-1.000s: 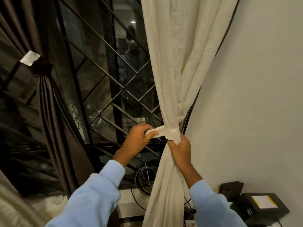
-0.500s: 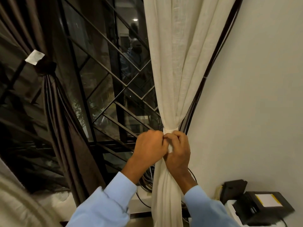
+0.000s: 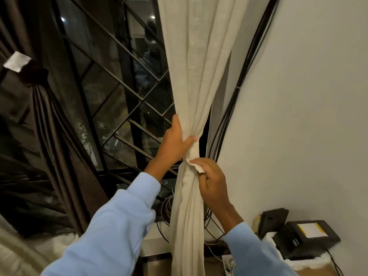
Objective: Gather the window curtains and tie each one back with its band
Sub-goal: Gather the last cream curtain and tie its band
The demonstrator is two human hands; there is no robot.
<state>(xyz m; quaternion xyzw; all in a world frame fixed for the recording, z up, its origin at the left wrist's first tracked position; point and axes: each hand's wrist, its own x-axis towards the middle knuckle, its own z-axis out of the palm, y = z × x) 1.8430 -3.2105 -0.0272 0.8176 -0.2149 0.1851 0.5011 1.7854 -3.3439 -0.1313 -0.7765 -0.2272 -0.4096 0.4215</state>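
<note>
At frame centre, the cream curtain (image 3: 199, 76) hangs gathered into one bunch. At 9 o'clock, the dark curtain (image 3: 43, 100) is already tied. The left hand (image 3: 175, 142) grasps the bunch at 12 o'clock of the band (image 3: 192, 154). The right hand (image 3: 213, 182) pinches the band's loose end at 6 o'clock. Recommended: hold the folds tight and draw the end snug before fastening.
</note>
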